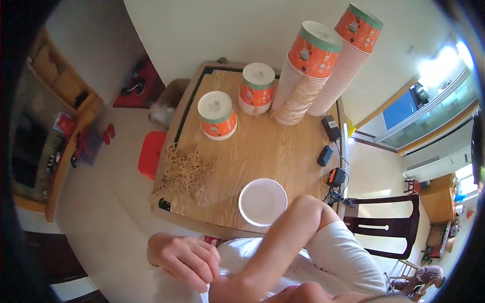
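My left hand (pixel 184 257) is at the lower left, in front of the table, its fingers curled closed. Whitish material shows under its fingertips, but I cannot make out what it is. My bare right forearm crosses from the lower right toward the left hand; the right hand itself does not show. Near the table's front edge, beside that forearm, a white paper tub (pixel 262 202) stands with its mouth up. A heap of tan shredded paper (pixel 187 171) lies on the table's left side. An upside-down orange and green tub (pixel 217 115) sits behind it.
Another short stack of upturned tubs (pixel 257 88) and two tall stacks, one (pixel 305 70) with tan strands on it, stand at the back of the wooden table (pixel 237 166). Black adapters and cables (pixel 333 177) line its right edge. A dark chair (pixel 384 227) is at right, a red stool (pixel 151 154) at left.
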Demonstrator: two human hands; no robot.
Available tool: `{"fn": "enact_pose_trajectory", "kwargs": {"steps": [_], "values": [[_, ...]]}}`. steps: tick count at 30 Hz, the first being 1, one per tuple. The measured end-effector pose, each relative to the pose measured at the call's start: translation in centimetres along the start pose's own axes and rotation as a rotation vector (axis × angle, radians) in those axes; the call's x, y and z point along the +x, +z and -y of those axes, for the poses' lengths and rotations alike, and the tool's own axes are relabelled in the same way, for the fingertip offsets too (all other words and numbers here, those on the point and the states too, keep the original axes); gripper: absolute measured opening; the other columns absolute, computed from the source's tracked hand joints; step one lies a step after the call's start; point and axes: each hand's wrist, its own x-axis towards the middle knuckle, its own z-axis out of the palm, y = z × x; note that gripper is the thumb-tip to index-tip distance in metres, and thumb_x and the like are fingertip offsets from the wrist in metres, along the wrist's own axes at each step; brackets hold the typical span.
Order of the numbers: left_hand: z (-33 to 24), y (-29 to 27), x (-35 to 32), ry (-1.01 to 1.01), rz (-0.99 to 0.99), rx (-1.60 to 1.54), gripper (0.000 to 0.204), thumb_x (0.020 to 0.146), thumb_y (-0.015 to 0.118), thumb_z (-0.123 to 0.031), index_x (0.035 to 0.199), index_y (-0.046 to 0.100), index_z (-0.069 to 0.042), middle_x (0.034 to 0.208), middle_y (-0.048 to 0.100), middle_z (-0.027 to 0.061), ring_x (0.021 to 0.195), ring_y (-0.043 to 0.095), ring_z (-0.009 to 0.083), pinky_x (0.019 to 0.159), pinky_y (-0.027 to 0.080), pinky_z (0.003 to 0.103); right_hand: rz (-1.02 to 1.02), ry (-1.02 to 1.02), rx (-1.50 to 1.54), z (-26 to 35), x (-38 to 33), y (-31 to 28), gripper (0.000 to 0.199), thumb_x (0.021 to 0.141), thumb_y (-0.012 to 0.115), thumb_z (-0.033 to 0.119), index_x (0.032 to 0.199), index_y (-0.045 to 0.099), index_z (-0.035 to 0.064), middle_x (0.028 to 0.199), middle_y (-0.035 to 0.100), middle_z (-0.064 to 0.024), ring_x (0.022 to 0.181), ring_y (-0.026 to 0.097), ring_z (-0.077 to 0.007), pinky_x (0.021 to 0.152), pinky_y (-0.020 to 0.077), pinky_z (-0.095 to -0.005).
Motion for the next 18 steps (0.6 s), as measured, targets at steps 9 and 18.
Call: {"fn": "enact_pose_trajectory", "kwargs": {"steps": [9, 18], "values": [[-1.5, 1.0, -1.2, -0.645, -0.516, 0.411, 0.01, 0.07, 0.067, 0.002, 0.077, 0.062, -0.004, 0.075, 0.061, 0.0048, 0.069, 0.058, 0.0158, 0.06, 0.045, 0.027, 0.118, 0.184, 0.124, 0.2, 3.9, 1.5, 0.023, 0.087, 0.049, 0.011, 0.104, 0.052, -0.0031, 0.098, 0.055, -0.0184, 0.092, 0.052, -0.0325, 0.08, 0.0408, -0.0398], [11.8, 3.5, -11.6, -0.885, -0.947, 0.007, 0.005, 0.081, 0.058, -0.007, 0.085, 0.06, -0.003, 0.076, 0.059, 0.001, 0.071, 0.055, 0.0086, 0.067, 0.045, 0.023, 0.228, 0.371, 0.242, 7.7, -2.9, -0.4, 0.024, 0.088, 0.045, 0.013, 0.104, 0.051, -0.0041, 0.105, 0.052, -0.0227, 0.099, 0.048, -0.0361, 0.086, 0.038, -0.0421]]}}
